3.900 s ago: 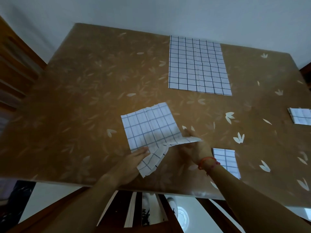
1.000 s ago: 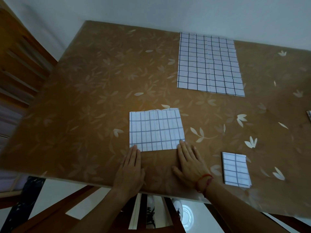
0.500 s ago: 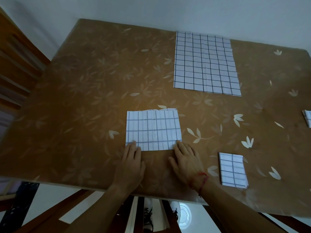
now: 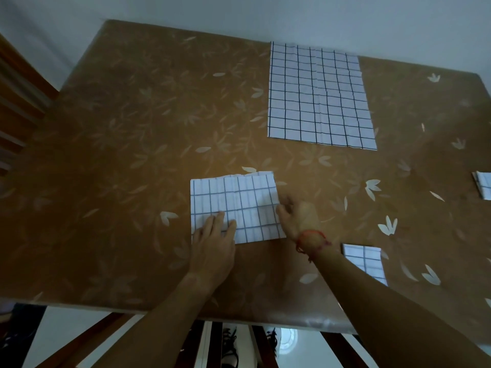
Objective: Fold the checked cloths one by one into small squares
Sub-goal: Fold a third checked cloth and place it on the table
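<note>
A half-folded checked cloth (image 4: 239, 205) lies flat on the brown leaf-patterned tabletop (image 4: 119, 155), directly in front of the person, with its long axis running left to right. The left hand (image 4: 214, 245) pins the near-left corner with straight fingers (image 4: 221, 221) and grips nothing. The right hand (image 4: 299, 217) is at the cloth's right short edge, its fingers (image 4: 282, 210) bent against it; whether they have pinched it cannot be told. That edge looks due to fold leftward. An unfolded checked cloth (image 4: 318, 94) lies beyond. A folded square (image 4: 364, 261) sits beside the right forearm and a second folded square (image 4: 483, 188) farther right.
</note>
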